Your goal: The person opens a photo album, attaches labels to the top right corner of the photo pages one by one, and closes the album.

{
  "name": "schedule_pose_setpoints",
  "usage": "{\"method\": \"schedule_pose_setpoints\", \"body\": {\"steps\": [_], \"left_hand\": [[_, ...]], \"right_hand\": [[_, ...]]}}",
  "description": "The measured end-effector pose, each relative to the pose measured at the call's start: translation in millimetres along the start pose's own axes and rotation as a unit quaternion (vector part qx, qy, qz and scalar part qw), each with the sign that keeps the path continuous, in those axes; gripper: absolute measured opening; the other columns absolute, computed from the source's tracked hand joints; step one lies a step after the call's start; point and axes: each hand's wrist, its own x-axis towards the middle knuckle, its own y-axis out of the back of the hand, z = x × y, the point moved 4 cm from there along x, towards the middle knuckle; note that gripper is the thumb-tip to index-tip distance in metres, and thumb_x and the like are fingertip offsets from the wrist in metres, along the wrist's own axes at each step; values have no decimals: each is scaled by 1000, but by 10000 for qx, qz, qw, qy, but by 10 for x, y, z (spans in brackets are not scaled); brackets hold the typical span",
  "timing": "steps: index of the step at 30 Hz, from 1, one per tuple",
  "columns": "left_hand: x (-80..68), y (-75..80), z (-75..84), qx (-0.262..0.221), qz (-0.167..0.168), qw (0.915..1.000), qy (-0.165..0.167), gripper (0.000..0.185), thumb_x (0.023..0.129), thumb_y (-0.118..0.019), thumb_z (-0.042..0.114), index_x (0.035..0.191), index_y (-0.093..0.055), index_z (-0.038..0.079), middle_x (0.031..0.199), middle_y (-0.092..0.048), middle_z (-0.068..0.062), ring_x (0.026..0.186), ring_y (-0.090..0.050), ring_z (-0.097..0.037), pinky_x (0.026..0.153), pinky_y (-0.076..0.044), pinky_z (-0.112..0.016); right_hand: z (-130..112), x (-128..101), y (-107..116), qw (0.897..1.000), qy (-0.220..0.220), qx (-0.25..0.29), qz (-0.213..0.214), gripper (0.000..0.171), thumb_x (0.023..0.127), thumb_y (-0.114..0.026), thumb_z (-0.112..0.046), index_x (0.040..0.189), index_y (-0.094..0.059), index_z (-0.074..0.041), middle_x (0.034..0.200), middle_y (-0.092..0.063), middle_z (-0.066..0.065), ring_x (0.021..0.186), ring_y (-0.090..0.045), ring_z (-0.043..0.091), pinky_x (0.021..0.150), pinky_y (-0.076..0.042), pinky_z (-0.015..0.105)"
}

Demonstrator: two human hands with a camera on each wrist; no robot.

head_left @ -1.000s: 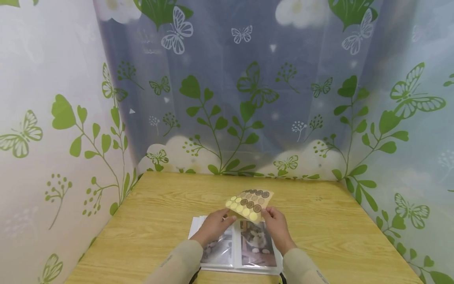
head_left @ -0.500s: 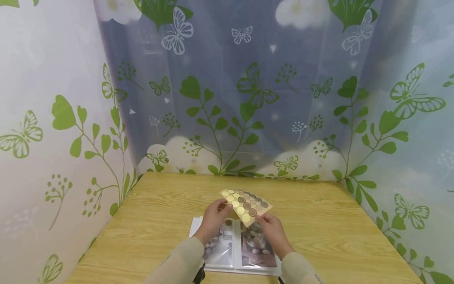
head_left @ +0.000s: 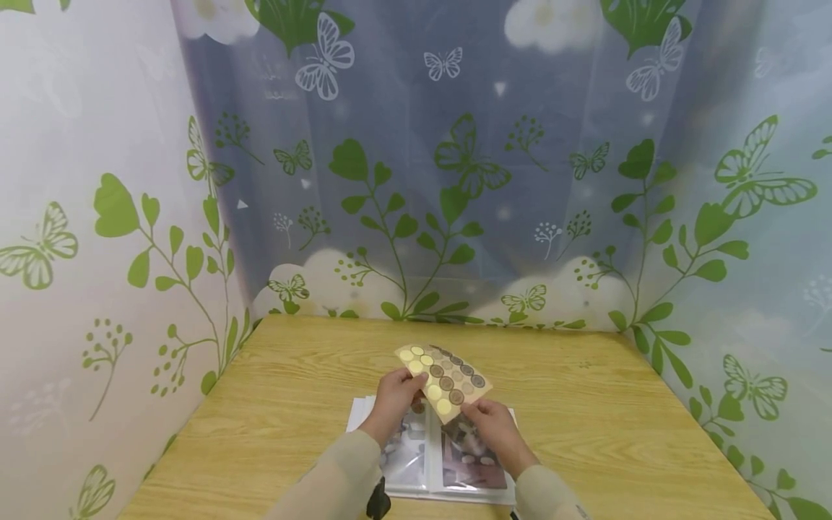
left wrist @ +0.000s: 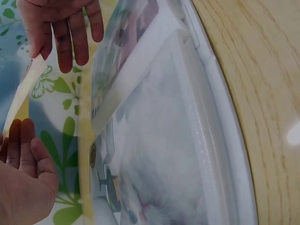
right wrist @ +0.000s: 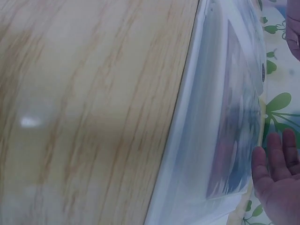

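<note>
Holding the sticker sheet [head_left: 442,374] above the open photo album [head_left: 435,458] near the table's [head_left: 292,404] front edge, my left hand [head_left: 396,393] and right hand [head_left: 492,426] pinch its near corners; its long axis slants far-left to near-right.

Small home craft corner, wooden table [head_left: 585,404] closed in by leaf-and-butterfly curtains [head_left: 455,180], open photo album [head_left: 435,462] lying on it

bare table [head_left: 604,419] right, album [head_left: 442,462] beneath hands
</note>
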Motion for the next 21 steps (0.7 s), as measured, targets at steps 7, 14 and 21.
{"method": "schedule_pose_setpoints", "body": {"steps": [7,14,21], "left_hand": [[-31,21,1,-117,135,9998,109,20,98,-62,13,103,-68,-5,81,-65,-7,71,-57,-14,80,-56,-44],[-31,24,-31,-25,205,9998,76,19,96,-65,14,86,-65,-3,74,-61,-4,68,-56,-15,74,-57,-40],[-86,-43,-50,-18,58,10000,32,19,95,-66,15,87,-66,-3,75,-63,-3,69,-59,-15,74,-58,-39]], "right_hand": [[-39,-9,97,9933,251,-881,701,31,98,-61,-28,99,-72,1,94,-70,10,85,-62,23,75,-53,40],[-233,33,99,9752,1251,-1540,978,26,98,-62,-19,116,-70,-1,113,-69,15,104,-64,33,89,-52,51],[-388,44,-61,9475,2031,-2281,946,26,95,-67,-21,115,-72,-5,108,-69,10,97,-66,29,84,-54,48]]}}
